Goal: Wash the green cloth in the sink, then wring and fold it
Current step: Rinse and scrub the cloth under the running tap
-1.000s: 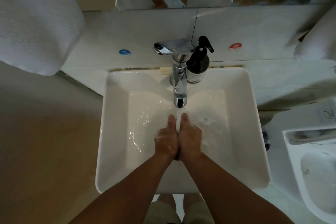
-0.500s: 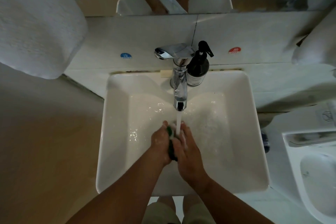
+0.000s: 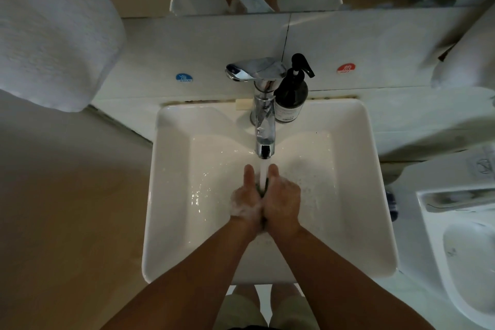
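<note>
The green cloth (image 3: 263,187) shows only as a dark green sliver between my two hands; most of it is hidden. My left hand (image 3: 247,197), covered in suds, and my right hand (image 3: 281,199) grip the cloth side by side, thumbs pointing away from me. Both hands sit in the middle of the white square sink (image 3: 171,195), right under the chrome faucet (image 3: 263,128). Water runs from the spout onto the cloth between my thumbs.
A black soap pump bottle (image 3: 292,96) stands on the sink's back ledge right of the faucet. White towels (image 3: 53,29) hang at the upper left and top. A toilet (image 3: 460,249) sits to the right. Blue cold and red hot stickers mark the wall.
My right hand, which had slid nearer to me half a second ago, has moved back level with the left. Less of the green cloth shows now.
</note>
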`<state>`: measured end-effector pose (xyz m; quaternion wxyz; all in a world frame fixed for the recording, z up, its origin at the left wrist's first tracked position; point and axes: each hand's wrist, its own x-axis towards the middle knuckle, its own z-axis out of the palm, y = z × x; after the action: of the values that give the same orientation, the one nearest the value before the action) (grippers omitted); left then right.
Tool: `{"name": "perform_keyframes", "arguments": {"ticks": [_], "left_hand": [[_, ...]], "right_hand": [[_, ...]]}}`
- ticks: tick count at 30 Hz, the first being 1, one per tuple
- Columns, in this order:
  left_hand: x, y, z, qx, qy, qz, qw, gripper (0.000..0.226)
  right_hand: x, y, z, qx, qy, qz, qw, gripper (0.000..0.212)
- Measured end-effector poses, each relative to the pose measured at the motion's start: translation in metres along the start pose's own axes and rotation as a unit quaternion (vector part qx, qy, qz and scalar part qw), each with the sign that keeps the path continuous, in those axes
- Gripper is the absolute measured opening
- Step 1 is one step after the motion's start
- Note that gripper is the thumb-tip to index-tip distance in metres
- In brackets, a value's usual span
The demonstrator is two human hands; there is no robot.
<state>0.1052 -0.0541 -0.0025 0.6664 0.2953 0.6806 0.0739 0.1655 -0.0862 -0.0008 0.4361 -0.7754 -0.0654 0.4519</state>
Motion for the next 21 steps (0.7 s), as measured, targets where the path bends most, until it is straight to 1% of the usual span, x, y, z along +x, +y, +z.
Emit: {"name": "perform_keyframes", "arguments": {"ticks": [1,2,3,4,5,6,7,8,9,10,11,12,13,14,15,16,17,18,20,21], "left_hand": [[-0.011,0.002,0.001,0.161,0.027,0.093,0.982,0.070],[-0.008,-0.009,-0.003,0.289,0.041,0.186,0.938,0.070],[-0.010,-0.016,-0.007,0.349,0.032,0.257,0.901,0.073],[-0.019,-0.021,-0.010,0.320,-0.015,0.292,0.901,0.075],[-0.019,-0.026,-0.016,0.266,-0.027,0.314,0.911,0.076],[-0.016,-0.031,-0.017,0.189,-0.032,0.317,0.929,0.074],[-0.017,-0.032,-0.020,0.121,-0.054,0.292,0.947,0.069],[-0.022,-0.028,-0.022,0.037,-0.082,0.242,0.966,0.062],[-0.025,-0.023,-0.020,-0.055,-0.112,0.151,0.981,0.057],[-0.025,-0.019,-0.017,-0.131,-0.125,0.069,0.981,0.052],[-0.024,-0.015,-0.016,-0.188,-0.128,-0.004,0.974,0.049],[-0.024,-0.009,-0.015,-0.210,-0.125,-0.034,0.969,0.047],[-0.025,-0.004,-0.016,-0.231,-0.122,-0.061,0.963,0.047],[-0.023,-0.001,-0.018,-0.241,-0.121,-0.076,0.960,0.048],[-0.022,0.002,-0.019,-0.260,-0.122,-0.091,0.954,0.049],[-0.021,0.005,-0.019,-0.262,-0.118,-0.103,0.952,0.049],[-0.026,0.009,-0.018,-0.269,-0.125,-0.119,0.947,0.048],[-0.026,0.011,-0.015,-0.253,-0.118,-0.120,0.952,0.048],[-0.030,0.012,-0.011,-0.258,-0.116,-0.109,0.953,0.050],[-0.032,0.014,-0.009,-0.269,-0.131,-0.105,0.948,0.049]], "right_hand": [[0.011,0.005,0.001,0.010,0.035,0.044,0.998,0.048],[0.009,-0.006,-0.001,0.074,0.041,0.113,0.990,0.053],[0.010,-0.012,-0.004,0.160,0.044,0.189,0.968,0.055],[0.009,-0.019,-0.010,0.212,0.036,0.229,0.949,0.051],[0.010,-0.024,-0.014,0.242,0.032,0.242,0.939,0.045],[0.006,-0.028,-0.016,0.244,0.024,0.236,0.940,0.039],[0.006,-0.025,-0.017,0.238,0.014,0.212,0.948,0.035],[0.002,-0.024,-0.016,0.207,0.009,0.192,0.959,0.032],[-0.001,-0.018,-0.013,0.151,0.009,0.154,0.976,0.028],[-0.004,-0.009,-0.010,0.077,0.006,0.103,0.992,0.022],[-0.009,0.001,-0.010,-0.003,0.003,0.023,1.000,0.016],[-0.016,0.010,-0.011,-0.078,-0.020,-0.077,0.994,0.017],[-0.023,0.017,-0.013,-0.128,-0.060,-0.166,0.976,0.030],[-0.025,0.027,-0.015,-0.162,-0.106,-0.225,0.955,0.045],[-0.026,0.032,-0.016,-0.182,-0.142,-0.266,0.936,0.052],[-0.024,0.034,-0.018,-0.196,-0.156,-0.293,0.923,0.054],[-0.022,0.033,-0.019,-0.206,-0.154,-0.313,0.914,0.051],[-0.020,0.030,-0.020,-0.202,-0.139,-0.329,0.912,0.047],[-0.017,0.020,-0.016,-0.179,-0.085,-0.344,0.918,0.034],[-0.016,0.016,-0.011,-0.160,-0.060,-0.332,0.927,0.028]]}}
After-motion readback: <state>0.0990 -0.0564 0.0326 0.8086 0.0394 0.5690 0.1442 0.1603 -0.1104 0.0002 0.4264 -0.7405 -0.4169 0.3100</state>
